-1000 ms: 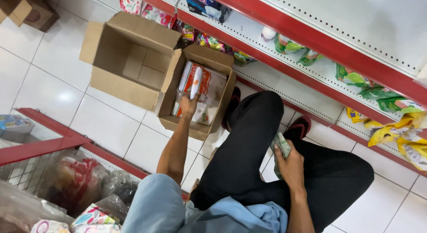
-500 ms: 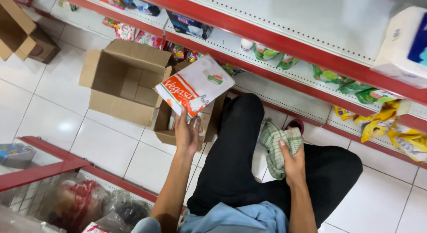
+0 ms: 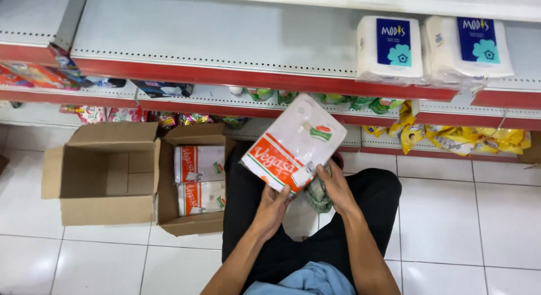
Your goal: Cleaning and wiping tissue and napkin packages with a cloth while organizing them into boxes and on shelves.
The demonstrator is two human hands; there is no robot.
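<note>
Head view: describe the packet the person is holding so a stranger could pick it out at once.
Below the red-edged shelves, over the person's lap, both hands hold a flat white packet with an orange band. Similar packets lie in the cardboard box to its left; this is the only one lifted up.

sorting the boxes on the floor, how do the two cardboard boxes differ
The left cardboard box shows only bare cardboard inside; the right cardboard box holds white and orange packs. The left one looks wider, the right one narrower. The right one lies nearer the person's left hand. Both are brown, open-flapped, and side by side on the white tiled floor below the shelves.
</note>
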